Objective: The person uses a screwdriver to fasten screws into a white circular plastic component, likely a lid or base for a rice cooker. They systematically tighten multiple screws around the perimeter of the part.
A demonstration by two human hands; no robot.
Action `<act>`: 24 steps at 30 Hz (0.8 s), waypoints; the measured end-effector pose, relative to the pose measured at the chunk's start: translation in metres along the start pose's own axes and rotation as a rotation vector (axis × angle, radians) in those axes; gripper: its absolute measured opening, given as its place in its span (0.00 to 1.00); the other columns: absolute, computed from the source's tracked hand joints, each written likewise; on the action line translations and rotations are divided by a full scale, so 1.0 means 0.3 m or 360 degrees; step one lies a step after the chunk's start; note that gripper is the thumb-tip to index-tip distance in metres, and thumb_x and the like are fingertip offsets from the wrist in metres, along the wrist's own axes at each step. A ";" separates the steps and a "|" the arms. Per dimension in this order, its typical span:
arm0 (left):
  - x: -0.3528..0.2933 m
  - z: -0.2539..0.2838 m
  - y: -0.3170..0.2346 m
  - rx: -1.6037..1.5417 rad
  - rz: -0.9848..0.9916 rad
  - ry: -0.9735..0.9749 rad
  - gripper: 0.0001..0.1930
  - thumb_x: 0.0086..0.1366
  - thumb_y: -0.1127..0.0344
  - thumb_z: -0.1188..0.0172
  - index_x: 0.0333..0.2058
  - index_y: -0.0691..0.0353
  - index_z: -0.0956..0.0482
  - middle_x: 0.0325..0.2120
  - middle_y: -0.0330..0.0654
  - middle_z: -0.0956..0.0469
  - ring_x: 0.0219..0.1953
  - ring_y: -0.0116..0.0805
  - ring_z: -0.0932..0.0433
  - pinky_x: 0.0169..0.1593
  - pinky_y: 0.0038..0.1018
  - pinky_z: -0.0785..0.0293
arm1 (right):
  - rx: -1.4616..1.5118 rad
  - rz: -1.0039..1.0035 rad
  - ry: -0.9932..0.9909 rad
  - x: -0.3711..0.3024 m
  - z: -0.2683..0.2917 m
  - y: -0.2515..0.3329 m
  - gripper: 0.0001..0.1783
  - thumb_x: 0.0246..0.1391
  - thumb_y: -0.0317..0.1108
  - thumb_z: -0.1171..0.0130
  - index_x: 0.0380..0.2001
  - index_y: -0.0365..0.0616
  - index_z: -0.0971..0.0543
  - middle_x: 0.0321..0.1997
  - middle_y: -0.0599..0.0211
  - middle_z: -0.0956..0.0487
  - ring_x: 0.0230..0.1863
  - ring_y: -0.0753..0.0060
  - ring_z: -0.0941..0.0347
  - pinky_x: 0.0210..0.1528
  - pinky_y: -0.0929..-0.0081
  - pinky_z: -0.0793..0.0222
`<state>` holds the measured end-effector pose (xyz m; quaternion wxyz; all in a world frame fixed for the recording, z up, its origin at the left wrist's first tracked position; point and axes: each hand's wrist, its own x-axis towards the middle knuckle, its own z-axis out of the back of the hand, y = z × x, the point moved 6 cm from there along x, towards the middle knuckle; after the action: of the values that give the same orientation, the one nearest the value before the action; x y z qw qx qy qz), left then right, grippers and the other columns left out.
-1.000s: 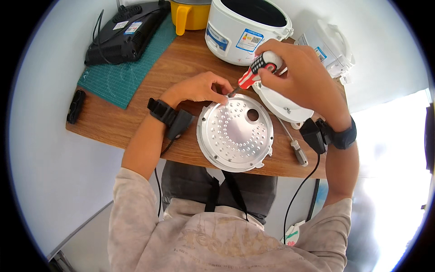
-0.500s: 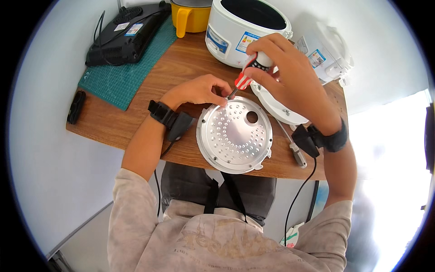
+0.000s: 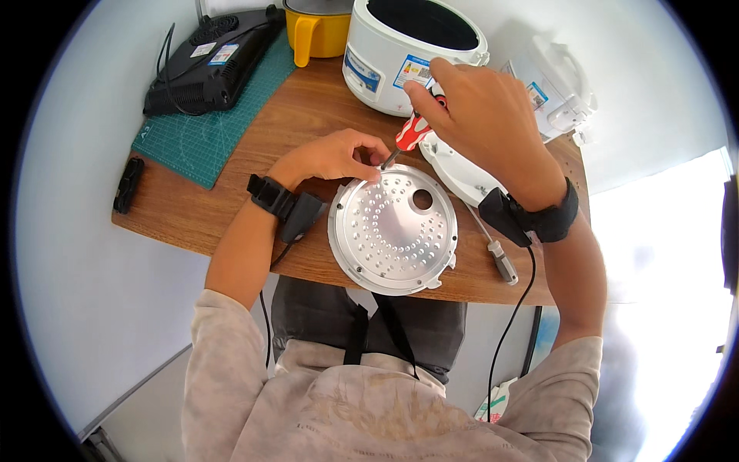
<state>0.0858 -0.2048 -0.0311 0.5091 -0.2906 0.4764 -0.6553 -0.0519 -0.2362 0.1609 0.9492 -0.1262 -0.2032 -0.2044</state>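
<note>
A round silver rice cooker lid [image 3: 396, 227] with a dimpled metal face and one round hole lies at the table's front edge. At its far rim, my left hand [image 3: 339, 156] grips the edge, thumb on top and fingers curled behind. My right hand [image 3: 489, 115] wraps round the handle of a red-and-white screwdriver [image 3: 412, 135], held tilted, its shaft reaching down to the rim beside my left fingertips. The exact tip contact is too small to make out. A white lid cover [image 3: 456, 171] with small screws in it lies partly under my right forearm.
A second screwdriver [image 3: 503, 262] with a grey handle lies at the right. Behind stand a white rice cooker body [image 3: 369, 81], a yellow pot [image 3: 327, 35] and another white cooker [image 3: 558, 88]. At the left are a black appliance [image 3: 208, 65], green cutting mat [image 3: 185, 146] and black object [image 3: 128, 185].
My right hand has turned around the screwdriver handle, its knuckles now covering the handle's end. The whole view has shifted slightly; my left hand keeps its place at the lid's rim.
</note>
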 end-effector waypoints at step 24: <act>0.004 0.011 0.020 -0.0005 0.0042 -0.0026 0.21 0.59 0.64 0.26 0.50 0.60 0.20 0.41 0.37 0.23 0.38 0.28 0.26 0.45 0.26 0.27 | 0.0250 0.0094 -0.0050 0.002 0.018 0.057 0.17 0.55 0.44 0.36 0.39 0.41 0.22 0.25 0.53 0.20 0.26 0.49 0.23 0.31 0.60 0.28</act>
<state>0.0906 -0.2072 -0.0355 0.5212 -0.2902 0.4771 -0.6454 -0.0457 -0.2194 0.1631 0.9585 -0.0606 -0.2295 -0.1577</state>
